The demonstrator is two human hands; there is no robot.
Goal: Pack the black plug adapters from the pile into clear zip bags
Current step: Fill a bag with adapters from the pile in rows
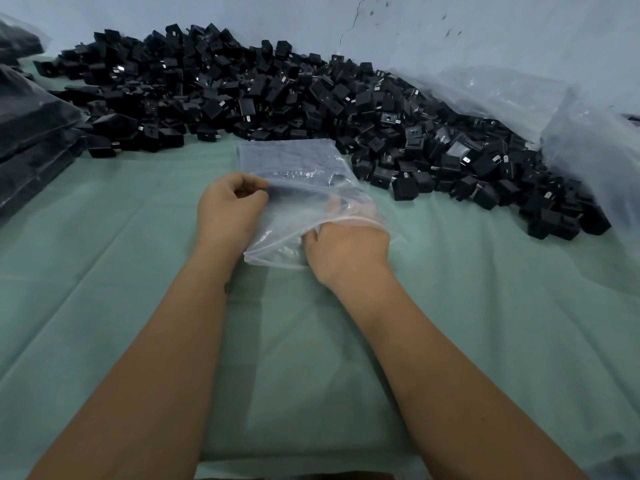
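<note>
A large pile of black plug adapters stretches across the far side of the green cloth, from the left round to the right. In front of it I hold up a clear zip bag with its mouth toward me. My left hand pinches the bag's upper left lip between thumb and fingers. My right hand reaches into the mouth, its fingers showing dimly through the plastic. A small dark shape lies deep in the bag beyond those fingers. Flat clear bags lie stacked underneath.
Filled dark bags are stacked at the left edge. A big crumpled clear plastic sack lies at the right, over part of the pile. A pale wall stands behind. The near cloth shows only folds.
</note>
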